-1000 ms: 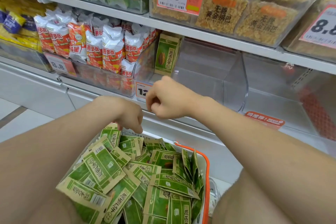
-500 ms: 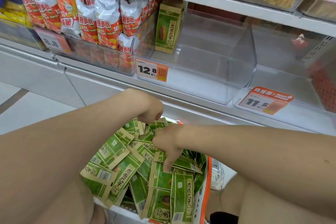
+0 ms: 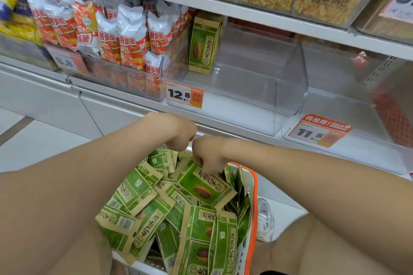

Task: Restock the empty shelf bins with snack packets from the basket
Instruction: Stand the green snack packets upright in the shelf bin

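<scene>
Currently the right hand pinches a green packet in the full basket below, the left hand curls just beside it, its hold indiscernible, while the bin above holds few upright packets, so restocking appears barely begun

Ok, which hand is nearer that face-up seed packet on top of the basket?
Right. The right hand grips the seed packet by its top edge; the left hand is apart, up-left of it.

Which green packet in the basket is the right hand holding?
The face-up green packet at the pile's far end, seed picture showing: the right hand pinches its top edge. The rest lie loose.
</scene>
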